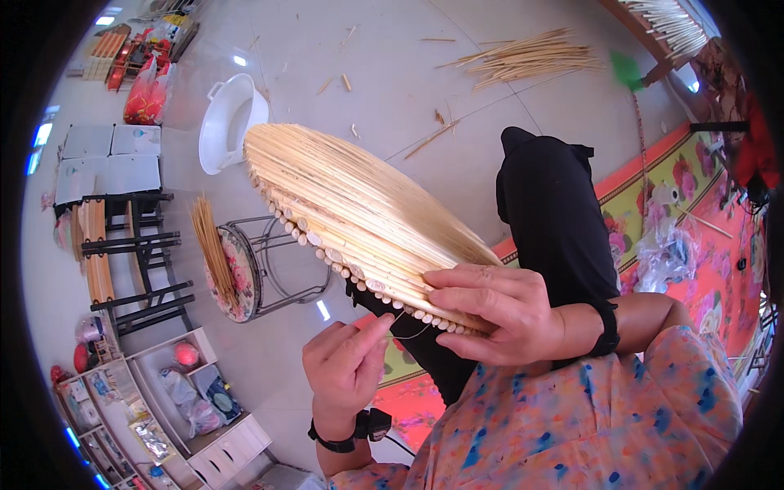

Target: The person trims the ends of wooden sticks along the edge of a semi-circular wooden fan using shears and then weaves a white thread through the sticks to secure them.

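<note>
A long bundle of pale straw-like sticks (359, 212), bound side by side, lies across the middle above the lap, its round cut ends along the lower edge. My right hand (498, 310) grips its right end, fingers on top of the sticks. Just below the cut edge my left hand (347, 359) is closed, thumb and forefinger pinched at a thin thread or wire (412, 337) that loops beneath the bundle. Whether it carries a needle is too small to tell.
A round stool (245, 294) bearing loose sticks (211, 245) stands left, near a white basin (214, 131). More sticks (531, 57) lie on the floor. Folded furniture (139, 253) and shelving (196, 392) line the left. A floral mat (694, 286) is under my legs.
</note>
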The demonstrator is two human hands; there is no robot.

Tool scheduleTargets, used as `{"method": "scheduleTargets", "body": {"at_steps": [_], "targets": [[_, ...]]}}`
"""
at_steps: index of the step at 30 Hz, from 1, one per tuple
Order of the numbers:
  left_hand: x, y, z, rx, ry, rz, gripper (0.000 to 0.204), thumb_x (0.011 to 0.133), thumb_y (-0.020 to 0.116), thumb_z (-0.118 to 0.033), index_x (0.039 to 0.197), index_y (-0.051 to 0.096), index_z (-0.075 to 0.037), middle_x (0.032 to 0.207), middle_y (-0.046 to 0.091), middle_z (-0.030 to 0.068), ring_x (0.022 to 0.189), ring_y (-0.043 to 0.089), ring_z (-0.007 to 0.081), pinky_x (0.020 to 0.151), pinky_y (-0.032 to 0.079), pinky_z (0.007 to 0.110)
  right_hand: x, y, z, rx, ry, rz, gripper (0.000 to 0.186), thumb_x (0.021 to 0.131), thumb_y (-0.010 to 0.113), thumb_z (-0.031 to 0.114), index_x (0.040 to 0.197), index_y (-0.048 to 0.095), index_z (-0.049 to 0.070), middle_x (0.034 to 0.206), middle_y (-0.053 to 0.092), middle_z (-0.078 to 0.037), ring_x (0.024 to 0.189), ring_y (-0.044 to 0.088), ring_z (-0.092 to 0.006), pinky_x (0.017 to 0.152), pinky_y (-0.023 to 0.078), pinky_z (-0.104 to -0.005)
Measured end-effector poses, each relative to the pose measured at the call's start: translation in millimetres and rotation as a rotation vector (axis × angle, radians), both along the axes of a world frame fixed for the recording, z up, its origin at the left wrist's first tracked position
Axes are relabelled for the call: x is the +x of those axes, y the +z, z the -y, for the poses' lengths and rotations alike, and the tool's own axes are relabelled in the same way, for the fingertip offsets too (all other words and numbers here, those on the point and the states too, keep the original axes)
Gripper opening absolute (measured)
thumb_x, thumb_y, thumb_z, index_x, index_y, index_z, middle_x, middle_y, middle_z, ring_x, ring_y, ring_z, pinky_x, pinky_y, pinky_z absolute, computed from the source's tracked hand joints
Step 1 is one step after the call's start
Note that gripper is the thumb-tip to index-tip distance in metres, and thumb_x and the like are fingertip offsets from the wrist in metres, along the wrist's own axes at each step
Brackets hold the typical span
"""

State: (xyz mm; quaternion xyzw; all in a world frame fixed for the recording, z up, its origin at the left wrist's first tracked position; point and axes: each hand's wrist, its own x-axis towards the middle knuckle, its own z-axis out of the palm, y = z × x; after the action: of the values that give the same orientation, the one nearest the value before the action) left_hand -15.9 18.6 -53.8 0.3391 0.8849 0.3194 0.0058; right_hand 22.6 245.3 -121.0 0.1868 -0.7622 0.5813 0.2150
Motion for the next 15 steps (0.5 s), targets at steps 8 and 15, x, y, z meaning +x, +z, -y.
{"method": "scheduleTargets", "body": {"at_steps": [8,15], "targets": [[-1.3,2.5,2.2,-0.002,0.001,0.079,0.027,0.081,0.070,-0.003,0.108,0.071,-0.005,0.064,0.058,0.0051,0.050,0.050,0.0199,0.048,0.039,0.031,-0.3,-0.8,-0.6,-0.025,-0.005,-0.019,0.041,0.073,0.082,0.016,0.109,0.068,0.002,0.111,0.067,-0.021,0.087,0.072,-0.0313,0.076,0.059,-0.0365],[-4.9,10.5,-4.9,-0.016,-0.018,0.194,0.033,0.081,0.067,0.001,0.112,0.070,-0.004,0.067,0.062,0.0074,0.054,0.056,0.0211,0.051,0.044,0.030,-2.4,-2.7,0.6,-0.049,-0.049,-0.035,0.039,0.070,0.078,0.008,0.108,0.070,0.003,0.108,0.069,-0.020,0.082,0.072,-0.0299,0.073,0.060,-0.0342]]}}
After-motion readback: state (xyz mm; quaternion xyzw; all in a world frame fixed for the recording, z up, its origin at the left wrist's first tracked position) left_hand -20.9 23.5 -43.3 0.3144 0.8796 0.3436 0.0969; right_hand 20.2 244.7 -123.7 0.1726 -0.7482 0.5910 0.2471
